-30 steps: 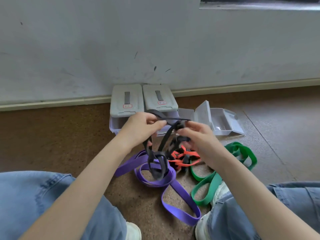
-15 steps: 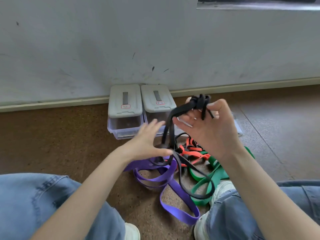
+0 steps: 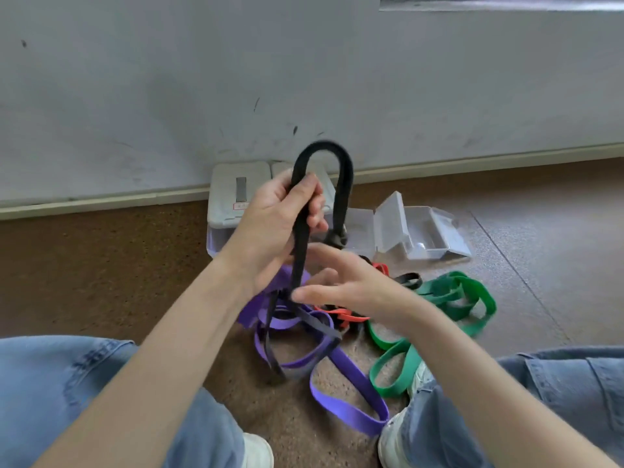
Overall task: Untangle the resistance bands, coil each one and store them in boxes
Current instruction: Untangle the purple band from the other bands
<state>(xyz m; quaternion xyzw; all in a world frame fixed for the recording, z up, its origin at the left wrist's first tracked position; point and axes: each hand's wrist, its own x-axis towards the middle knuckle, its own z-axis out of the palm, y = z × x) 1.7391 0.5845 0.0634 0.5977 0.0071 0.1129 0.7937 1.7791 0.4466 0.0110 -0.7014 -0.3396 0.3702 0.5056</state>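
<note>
Left hand (image 3: 273,221) grips the black band (image 3: 299,238), fingers and thumb curled round one flat strand, held up over the pile. Band is flat matte rubber; it arches into a narrow upside-down U above the fist, far strand dropping to a knot behind the fingers, near strand running down into the tangle. Right hand (image 3: 351,288) sits just below, fingers straight and loose, fingertips at the near strand; can't tell if it touches. On the floor under both hands: purple band (image 3: 351,380), wide and flat, in several loops; red band (image 3: 351,315), thin, mostly hidden; green band (image 3: 449,298), wide, looped off to the right. Four colours, one of each as far as I can see. Three clear plastic boxes by the wall: two closed boxes (image 3: 236,197) with grey lids, side by side, second mostly behind the hand; one open box (image 3: 418,231), lid up. Speckled brown floor (image 3: 101,282), scuffed grey wall (image 3: 169,96). Jeans (image 3: 67,393) and white shoes at the bottom edge.
</note>
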